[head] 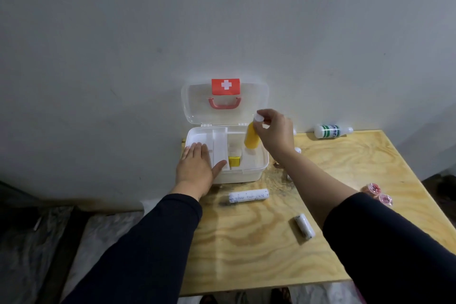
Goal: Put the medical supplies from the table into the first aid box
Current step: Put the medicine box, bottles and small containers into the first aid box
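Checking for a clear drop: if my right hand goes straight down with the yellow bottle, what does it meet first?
Probably the bare floor of the first aid box; the yellow bottle in the right hand looks clear of the small yellow box.

1 head-worn wide-angle view, looking forward and down from the near edge of the desk (259,249), facing the wall behind its far edge, close over both forearms, far-left corner holding the first aid box (237,175), right edge partly cropped

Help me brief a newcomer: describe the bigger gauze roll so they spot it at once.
On the wooden table, look just in front of the open first aid box. The long white roll lies there on its side, bearing faint writing; the other roll is shorter and nearer the person.
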`<state>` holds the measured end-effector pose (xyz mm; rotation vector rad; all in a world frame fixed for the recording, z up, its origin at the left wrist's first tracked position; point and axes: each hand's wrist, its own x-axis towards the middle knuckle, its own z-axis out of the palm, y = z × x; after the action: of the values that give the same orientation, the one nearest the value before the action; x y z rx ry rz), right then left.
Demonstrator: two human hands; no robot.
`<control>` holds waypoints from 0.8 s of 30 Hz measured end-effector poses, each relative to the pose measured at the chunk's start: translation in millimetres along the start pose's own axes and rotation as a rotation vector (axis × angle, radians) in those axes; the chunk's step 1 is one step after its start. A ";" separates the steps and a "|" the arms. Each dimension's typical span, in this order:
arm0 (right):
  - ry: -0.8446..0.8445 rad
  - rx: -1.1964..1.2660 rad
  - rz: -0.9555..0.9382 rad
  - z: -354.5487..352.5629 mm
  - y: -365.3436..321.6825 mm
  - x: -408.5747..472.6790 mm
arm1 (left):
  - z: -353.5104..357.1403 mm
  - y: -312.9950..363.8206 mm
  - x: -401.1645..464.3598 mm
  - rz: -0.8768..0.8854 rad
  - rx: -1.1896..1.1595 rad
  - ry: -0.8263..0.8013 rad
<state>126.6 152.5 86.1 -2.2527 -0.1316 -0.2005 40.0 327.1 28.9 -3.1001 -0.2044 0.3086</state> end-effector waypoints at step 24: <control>-0.163 -0.270 0.109 -20.7 25.2 9.6 | -69.6 30.8 22.7 0.164 -0.166 0.133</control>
<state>138.1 120.8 81.8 -2.5369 -0.0703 0.0265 79.7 299.2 91.7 -3.2924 0.0290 0.0911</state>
